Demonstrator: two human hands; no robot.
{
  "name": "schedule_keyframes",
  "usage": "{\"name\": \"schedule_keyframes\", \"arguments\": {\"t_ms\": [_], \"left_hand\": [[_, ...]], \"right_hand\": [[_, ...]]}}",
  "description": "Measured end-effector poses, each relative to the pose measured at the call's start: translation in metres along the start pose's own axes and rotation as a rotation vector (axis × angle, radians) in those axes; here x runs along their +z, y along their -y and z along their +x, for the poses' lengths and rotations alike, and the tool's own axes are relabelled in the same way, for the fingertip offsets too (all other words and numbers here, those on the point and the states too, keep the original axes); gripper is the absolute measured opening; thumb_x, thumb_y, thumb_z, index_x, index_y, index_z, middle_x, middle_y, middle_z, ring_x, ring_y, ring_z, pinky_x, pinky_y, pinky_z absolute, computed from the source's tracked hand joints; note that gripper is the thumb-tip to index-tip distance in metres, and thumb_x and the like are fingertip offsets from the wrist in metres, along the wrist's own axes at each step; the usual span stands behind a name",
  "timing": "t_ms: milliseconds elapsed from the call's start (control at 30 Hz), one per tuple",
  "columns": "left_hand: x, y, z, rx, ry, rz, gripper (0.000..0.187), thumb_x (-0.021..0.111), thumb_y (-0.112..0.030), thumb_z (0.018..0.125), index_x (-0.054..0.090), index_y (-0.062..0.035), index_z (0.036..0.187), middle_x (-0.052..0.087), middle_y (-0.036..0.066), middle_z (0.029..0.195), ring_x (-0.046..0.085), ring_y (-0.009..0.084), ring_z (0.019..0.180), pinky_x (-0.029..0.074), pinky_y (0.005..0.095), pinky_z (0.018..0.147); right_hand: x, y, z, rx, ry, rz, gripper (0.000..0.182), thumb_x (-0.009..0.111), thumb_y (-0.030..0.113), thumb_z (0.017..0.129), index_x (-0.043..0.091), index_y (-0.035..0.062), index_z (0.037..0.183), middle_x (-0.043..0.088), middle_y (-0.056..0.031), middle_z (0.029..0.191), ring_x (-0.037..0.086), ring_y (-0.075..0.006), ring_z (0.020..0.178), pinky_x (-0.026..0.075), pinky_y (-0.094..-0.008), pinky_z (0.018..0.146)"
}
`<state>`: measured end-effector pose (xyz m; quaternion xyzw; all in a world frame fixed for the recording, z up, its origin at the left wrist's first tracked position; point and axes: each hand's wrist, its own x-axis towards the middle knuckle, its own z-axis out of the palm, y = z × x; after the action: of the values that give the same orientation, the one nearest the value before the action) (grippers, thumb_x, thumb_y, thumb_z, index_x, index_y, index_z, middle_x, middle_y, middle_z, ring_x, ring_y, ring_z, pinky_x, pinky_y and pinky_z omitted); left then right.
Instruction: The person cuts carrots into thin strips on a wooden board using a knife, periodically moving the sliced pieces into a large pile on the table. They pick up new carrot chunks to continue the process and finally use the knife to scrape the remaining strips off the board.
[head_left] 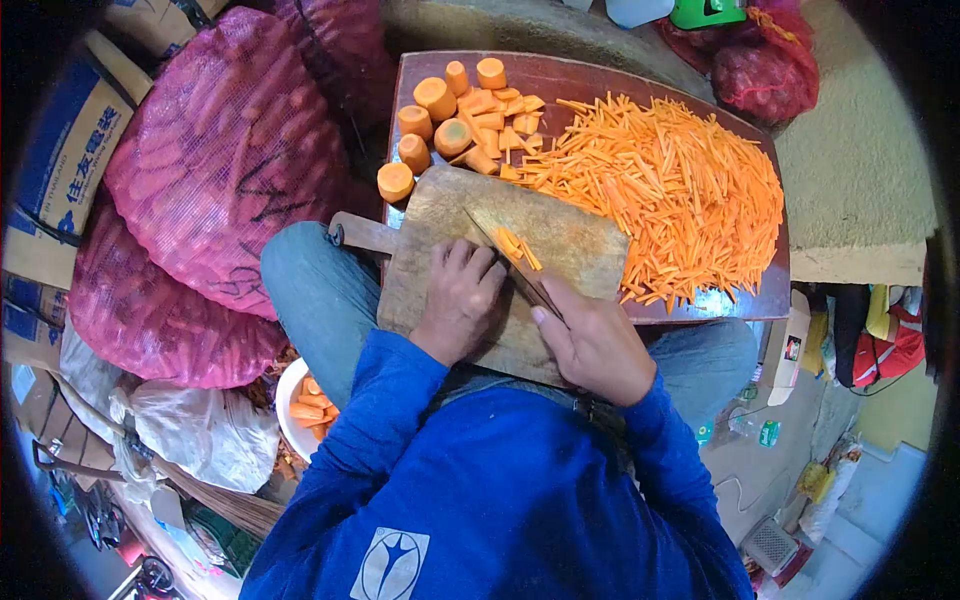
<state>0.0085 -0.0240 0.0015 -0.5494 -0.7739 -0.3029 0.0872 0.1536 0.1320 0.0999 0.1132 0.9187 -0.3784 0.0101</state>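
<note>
A worn wooden cutting board [560,220] lies across my lap and over the near edge of a dark red table. My right hand [600,340] is closed round the handle of a knife [508,262], whose blade slants up and left across the board. A few carrot sticks [518,249] lie against the blade's far side. Left of the knife, my left hand [462,300] rests on the board with its fingers curled under. Whatever those fingers may hold is hidden. Beyond the board lie carrot chunks [434,98] and flat carrot slices [515,104].
A large heap of carrot sticks [670,200] covers the right of the table [560,68]. Pink mesh sacks of carrots [225,160] crowd the left. A white bowl [290,425] with carrot pieces stands by my left knee. A grater [770,548] lies at lower right.
</note>
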Motion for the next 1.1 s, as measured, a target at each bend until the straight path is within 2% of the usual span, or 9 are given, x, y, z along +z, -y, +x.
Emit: {"name": "schedule_keyframes", "arguments": {"t_ms": [67, 233, 367, 433, 567, 667, 867, 933, 1100], "left_hand": [[0.001, 0.0, -0.002, -0.01, -0.006, -0.001, 0.026, 0.072, -0.01, 0.078, 0.074, -0.0008, 0.103, 0.065, 0.013, 0.105, 0.061, 0.0341, 0.105, 0.046, 0.0512, 0.098], [0.003, 0.002, 0.001, 0.007, -0.007, 0.012, 0.028, 0.074, -0.011, 0.076, 0.074, -0.0006, 0.102, 0.064, 0.013, 0.103, 0.06, 0.034, 0.104, 0.046, 0.0508, 0.098], [-0.001, 0.0, 0.001, 0.001, -0.031, 0.0, 0.03, 0.076, -0.012, 0.073, 0.074, -0.0014, 0.101, 0.063, 0.012, 0.102, 0.06, 0.0336, 0.101, 0.046, 0.0507, 0.096], [-0.001, 0.0, 0.002, 0.03, -0.039, 0.003, 0.03, 0.077, -0.012, 0.073, 0.073, -0.0017, 0.101, 0.063, 0.012, 0.102, 0.06, 0.0335, 0.101, 0.046, 0.0508, 0.095], [-0.002, -0.002, 0.002, 0.011, -0.05, -0.015, 0.029, 0.078, -0.011, 0.072, 0.073, -0.0019, 0.099, 0.063, 0.013, 0.1, 0.06, 0.034, 0.1, 0.046, 0.0513, 0.096], [-0.003, 0.0, 0.002, -0.001, -0.038, -0.007, 0.028, 0.078, -0.011, 0.072, 0.072, -0.0021, 0.098, 0.062, 0.013, 0.099, 0.059, 0.0344, 0.099, 0.046, 0.0516, 0.096], [-0.001, 0.0, -0.001, 0.001, -0.018, -0.021, 0.029, 0.078, -0.011, 0.071, 0.072, -0.0019, 0.098, 0.063, 0.013, 0.101, 0.059, 0.0351, 0.101, 0.046, 0.0518, 0.095], [-0.002, 0.0, 0.0, -0.004, -0.028, -0.014, 0.03, 0.078, -0.011, 0.071, 0.072, -0.0017, 0.099, 0.063, 0.013, 0.102, 0.059, 0.0354, 0.101, 0.046, 0.0519, 0.095], [-0.004, 0.0, 0.002, -0.019, -0.055, -0.058, 0.033, 0.078, -0.01, 0.07, 0.073, -0.0012, 0.102, 0.063, 0.013, 0.102, 0.059, 0.0354, 0.101, 0.046, 0.051, 0.094]], "right_hand": [[0.001, 0.0, -0.003, 0.079, 0.076, 0.004, 0.034, 0.06, 0.026, 0.109, 0.056, 0.0007, 0.131, 0.072, -0.0311, 0.095, 0.071, -0.0529, 0.089, 0.056, -0.0609, 0.076], [0.006, -0.009, 0.012, -0.03, 0.011, -0.038, 0.034, 0.061, 0.025, 0.108, 0.055, 0.0004, 0.131, 0.072, -0.0327, 0.1, 0.071, -0.0533, 0.091, 0.055, -0.0617, 0.077], [0.001, -0.003, 0.001, 0.046, 0.067, 0.022, 0.033, 0.062, 0.025, 0.107, 0.056, 0.0003, 0.129, 0.072, -0.0328, 0.101, 0.07, -0.0538, 0.091, 0.055, -0.0615, 0.077], [0.01, -0.006, 0.005, -0.046, -0.037, 0.03, 0.035, 0.062, 0.025, 0.107, 0.057, 0.0001, 0.131, 0.071, -0.0326, 0.101, 0.07, -0.0541, 0.092, 0.055, -0.0613, 0.078], [0.006, -0.005, 0.014, -0.024, 0.028, -0.032, 0.036, 0.062, 0.024, 0.107, 0.057, 0.0, 0.133, 0.071, -0.0329, 0.101, 0.07, -0.0538, 0.093, 0.055, -0.0614, 0.078], [0.003, -0.003, 0.004, -0.03, -0.009, 0.08, 0.036, 0.063, 0.024, 0.107, 0.058, -0.0001, 0.133, 0.071, -0.033, 0.101, 0.07, -0.0537, 0.093, 0.055, -0.0609, 0.079], [0.007, -0.006, 0.013, -0.009, 0.025, -0.051, 0.039, 0.062, 0.024, 0.107, 0.057, 0.0001, 0.137, 0.072, -0.0328, 0.103, 0.071, -0.0527, 0.094, 0.055, -0.0603, 0.08], [0.001, 0.001, 0.007, -0.012, 0.005, 0.052, 0.035, 0.062, 0.024, 0.107, 0.058, -0.0001, 0.132, 0.072, -0.0322, 0.1, 0.071, -0.0524, 0.092, 0.055, -0.0613, 0.079], [0.015, -0.009, 0.01, -0.053, -0.042, -0.001, 0.031, 0.062, 0.025, 0.107, 0.059, 0.0003, 0.125, 0.072, -0.0311, 0.093, 0.071, -0.0526, 0.09, 0.055, -0.0621, 0.077]]}}
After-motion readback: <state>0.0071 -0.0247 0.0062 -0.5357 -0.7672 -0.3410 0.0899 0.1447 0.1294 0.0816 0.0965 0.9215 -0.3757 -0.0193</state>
